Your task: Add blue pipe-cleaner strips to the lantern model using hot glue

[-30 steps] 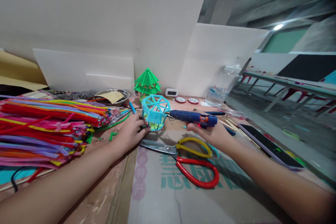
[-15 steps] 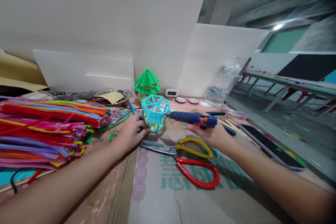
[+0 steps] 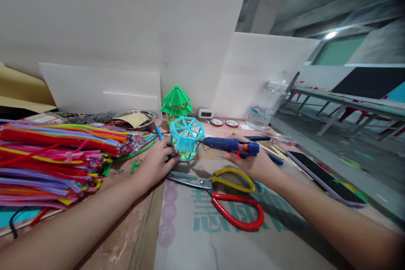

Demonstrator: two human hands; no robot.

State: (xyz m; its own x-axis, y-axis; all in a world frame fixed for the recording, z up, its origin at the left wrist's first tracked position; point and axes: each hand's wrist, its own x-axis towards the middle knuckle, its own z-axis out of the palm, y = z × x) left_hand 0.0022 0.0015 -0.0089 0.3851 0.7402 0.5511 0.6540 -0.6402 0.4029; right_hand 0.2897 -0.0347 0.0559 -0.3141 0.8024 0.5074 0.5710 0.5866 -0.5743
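My left hand (image 3: 160, 157) is closed at the lower left side of a small light-blue craft frame (image 3: 187, 125), its fingertips gripping the edge. The frame has a spoked, many-sided top, a fringed blue panel (image 3: 185, 144) on its near side and a yellow-green base. My right hand (image 3: 245, 158) is wrapped round a dark blue hot glue gun (image 3: 221, 144), held level with its nozzle pointing left at the panel's right edge. Whether the nozzle touches the panel I cannot tell. Just behind the frame stands a green tiered-roof model (image 3: 177, 102).
Large scissors (image 3: 218, 185) with yellow and red handles lie on cardboard (image 3: 186, 244) before my hands. Bundles of coloured pipe cleaners (image 3: 57, 152) fill the left. A phone (image 3: 325, 177), sticks (image 3: 291, 160) and a clear bottle (image 3: 264, 105) are right; a metal bowl (image 3: 150, 123) sits behind.
The view has shifted slightly. Both hands keep their grips, and the glue gun's nozzle stays at the blue panel's right edge.
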